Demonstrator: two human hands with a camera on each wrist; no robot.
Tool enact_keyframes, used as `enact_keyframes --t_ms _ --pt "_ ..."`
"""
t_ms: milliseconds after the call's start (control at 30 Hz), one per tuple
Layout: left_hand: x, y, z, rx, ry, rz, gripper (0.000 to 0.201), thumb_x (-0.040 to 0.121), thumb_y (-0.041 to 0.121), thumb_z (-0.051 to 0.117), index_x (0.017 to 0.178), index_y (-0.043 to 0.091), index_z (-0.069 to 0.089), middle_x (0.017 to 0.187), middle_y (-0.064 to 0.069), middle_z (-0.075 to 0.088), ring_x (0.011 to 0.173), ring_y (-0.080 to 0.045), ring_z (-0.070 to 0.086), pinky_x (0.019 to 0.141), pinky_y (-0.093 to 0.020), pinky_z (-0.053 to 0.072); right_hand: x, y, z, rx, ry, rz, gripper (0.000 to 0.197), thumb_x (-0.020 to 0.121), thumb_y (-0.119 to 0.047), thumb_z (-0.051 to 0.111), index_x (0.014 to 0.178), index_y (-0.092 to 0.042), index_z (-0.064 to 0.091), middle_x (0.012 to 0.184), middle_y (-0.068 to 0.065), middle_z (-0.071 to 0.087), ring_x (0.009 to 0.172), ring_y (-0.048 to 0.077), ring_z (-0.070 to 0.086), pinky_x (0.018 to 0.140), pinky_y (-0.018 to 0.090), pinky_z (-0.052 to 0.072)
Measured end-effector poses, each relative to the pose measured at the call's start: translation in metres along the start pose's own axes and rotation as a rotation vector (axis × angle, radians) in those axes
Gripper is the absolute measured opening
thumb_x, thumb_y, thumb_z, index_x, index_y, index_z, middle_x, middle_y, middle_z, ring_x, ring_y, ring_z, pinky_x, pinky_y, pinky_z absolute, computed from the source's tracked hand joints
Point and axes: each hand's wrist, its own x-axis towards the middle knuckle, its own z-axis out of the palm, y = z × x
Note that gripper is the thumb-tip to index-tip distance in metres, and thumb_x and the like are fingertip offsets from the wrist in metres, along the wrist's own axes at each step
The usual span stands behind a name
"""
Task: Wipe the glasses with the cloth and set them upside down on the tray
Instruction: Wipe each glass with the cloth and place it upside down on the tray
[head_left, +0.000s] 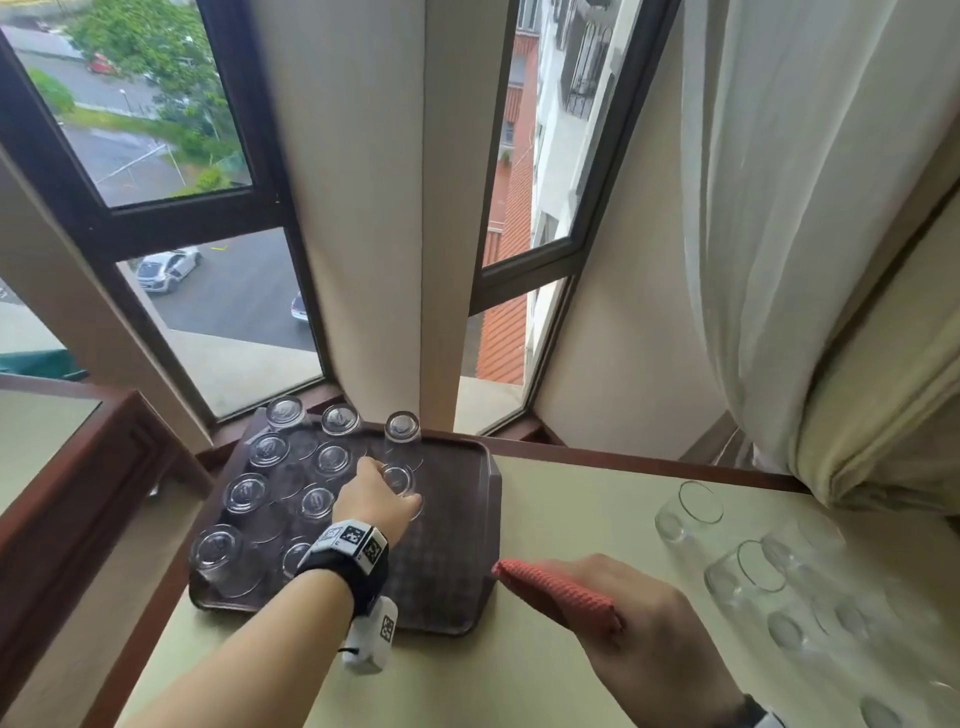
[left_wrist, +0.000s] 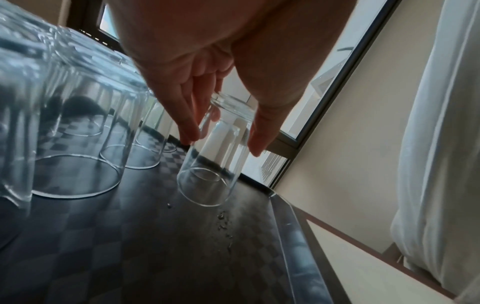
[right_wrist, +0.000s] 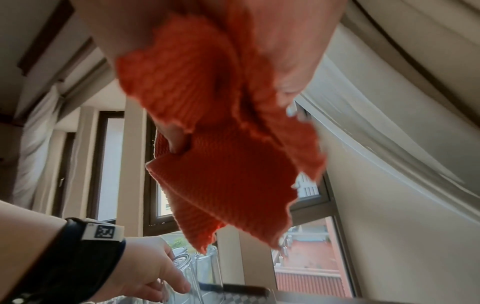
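A dark tray (head_left: 457, 545) holds several clear glasses (head_left: 270, 451) standing upside down in rows. My left hand (head_left: 387, 493) reaches over the tray's middle and straddles one upside-down glass (left_wrist: 213, 164), whose rim stands on the tray (left_wrist: 155, 246). The fingers (left_wrist: 188, 131) lie straight along its left wall. The thumb (left_wrist: 257, 144) is a little off its right wall. My right hand (head_left: 639, 613) hovers over the table right of the tray and grips a bunched orange cloth (head_left: 561, 592), which hangs below the palm in the right wrist view (right_wrist: 221, 164).
Several upright glasses (head_left: 688, 512) stand on the pale table (head_left: 571, 493) at the right. A white curtain (head_left: 779, 260) hangs just behind them. Windows and a wall post back the tray. A wooden ledge (head_left: 78, 493) runs along the left. Water drops (left_wrist: 223, 218) lie on the tray.
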Motion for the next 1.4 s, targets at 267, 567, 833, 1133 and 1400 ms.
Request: enact_keyframes --t_ms 267,567,833,1133,1400 --pt "0.019 0.009 0.01 0.041 -0.004 -0.041 0.053 0.084 0.035 0.079 0.123 0.015 0.047 0.12 -0.012 0.069 0.112 -0.037 0.067 0.092 -0.04 0.053 -0.018 0.014 -0.005 0.015 0.073 0.162 0.059 0.084 -0.002 0.079 0.121 -0.047 0.069 0.107 -0.025 0.071 0.094 -0.002 0.07 0.076 0.024 0.056" --pt "0.03 0.014 0.018 0.005 0.014 -0.075 0.057 0.089 0.032 0.078 0.131 0.008 0.046 0.129 -0.017 0.067 0.12 -0.041 0.064 0.098 -0.046 0.051 -0.027 0.024 -0.014 0.041 0.129 0.224 0.055 0.085 -0.003 0.076 0.117 -0.047 0.07 0.103 -0.026 0.071 0.094 -0.003 0.07 0.078 0.023 0.054" --pt "0.008 0.025 0.026 -0.08 0.123 -0.154 0.095 0.084 0.041 0.086 0.153 0.002 0.032 0.151 -0.025 0.042 0.137 -0.048 0.048 0.113 -0.055 0.044 -0.041 0.032 -0.037 0.133 0.25 0.294 0.036 0.088 -0.013 0.075 0.109 -0.043 0.076 0.1 -0.025 0.074 0.092 -0.001 0.071 0.079 0.016 0.052" --pt "-0.13 0.118 0.15 -0.051 -0.023 0.425 0.08 0.086 0.054 0.075 0.152 0.023 0.04 0.142 -0.004 0.043 0.138 -0.025 0.035 0.12 -0.037 0.026 -0.086 0.081 -0.092 0.081 0.383 0.468 0.032 0.081 -0.007 0.082 0.098 -0.034 0.08 0.088 -0.023 0.073 0.069 -0.007 0.067 0.061 0.003 0.045" --pt "-0.121 0.236 0.242 0.152 -0.301 0.596 0.107 0.093 0.047 0.074 0.17 0.024 0.003 0.171 -0.008 0.023 0.156 -0.029 0.028 0.128 -0.039 0.027 -0.132 0.112 -0.146 0.087 0.458 0.615 0.034 0.08 -0.014 0.084 0.092 -0.046 0.079 0.077 -0.029 0.071 0.049 -0.013 0.058 0.048 -0.001 0.037"
